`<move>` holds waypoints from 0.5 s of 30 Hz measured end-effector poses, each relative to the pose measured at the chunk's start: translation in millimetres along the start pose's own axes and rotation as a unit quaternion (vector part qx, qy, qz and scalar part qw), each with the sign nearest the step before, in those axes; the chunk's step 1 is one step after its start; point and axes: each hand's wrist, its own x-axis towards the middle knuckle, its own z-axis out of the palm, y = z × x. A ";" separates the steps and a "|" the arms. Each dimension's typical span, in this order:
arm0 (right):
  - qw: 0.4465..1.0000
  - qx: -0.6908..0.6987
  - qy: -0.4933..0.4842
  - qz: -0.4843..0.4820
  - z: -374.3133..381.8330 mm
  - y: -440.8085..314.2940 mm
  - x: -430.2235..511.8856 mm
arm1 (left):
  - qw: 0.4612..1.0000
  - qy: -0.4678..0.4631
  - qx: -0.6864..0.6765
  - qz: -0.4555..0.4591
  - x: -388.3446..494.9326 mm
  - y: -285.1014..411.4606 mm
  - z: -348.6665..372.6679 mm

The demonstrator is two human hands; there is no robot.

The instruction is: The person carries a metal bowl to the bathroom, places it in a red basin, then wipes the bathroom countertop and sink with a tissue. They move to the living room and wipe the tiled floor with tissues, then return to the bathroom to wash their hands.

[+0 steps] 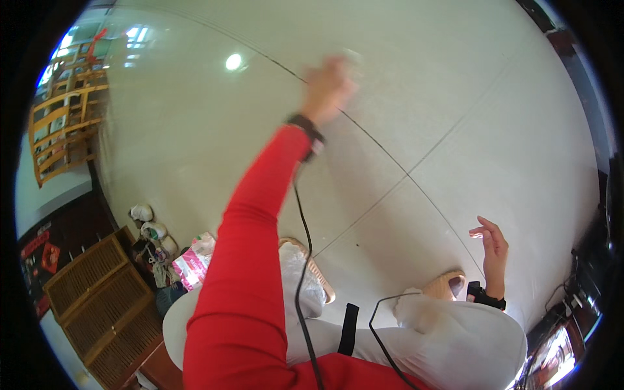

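My left hand [331,90] reaches far forward over the pale tiled floor [438,87] and is blurred by motion. A faint whitish patch shows at its fingertips; I cannot tell whether it is a held thing. A black wrist strap [308,136] circles that wrist below the red sleeve [248,243], and a black cable [301,273] runs back from it. My right hand [492,241] hangs beside my right knee, fingers loosely bent and apart, holding nothing. Another black strap with a small device [482,295] sits on the right wrist.
Both my feet wear tan slippers [446,285]. Left of me are a pink and white package [192,261], several shoes [161,234], and a slatted wooden cabinet [97,302]. Farther left stands a wooden chair [63,122]. Dark furniture with cables [565,292] lines the right side.
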 end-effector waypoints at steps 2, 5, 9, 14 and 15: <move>1.000 -0.014 0.010 0.011 -12.0 5.4 -13.6 | 0.973 0.033 0.105 -0.204 4.6 -101.5 -19.6; 0.999 -0.026 0.031 0.015 -24.4 10.7 -25.8 | 0.880 -0.021 0.069 -0.469 22.9 -183.5 -47.7; 0.998 0.011 0.049 0.028 -25.9 10.8 -29.9 | 0.971 -0.037 0.198 -0.130 95.1 -53.4 -1.0; 1.000 0.004 0.023 0.015 -18.8 5.6 -16.6 | 0.930 -0.171 -0.243 0.215 24.6 239.7 59.1; 1.000 -0.008 0.019 0.001 -18.6 5.4 -15.1 | 0.892 -0.243 -0.304 0.233 -11.6 265.3 59.8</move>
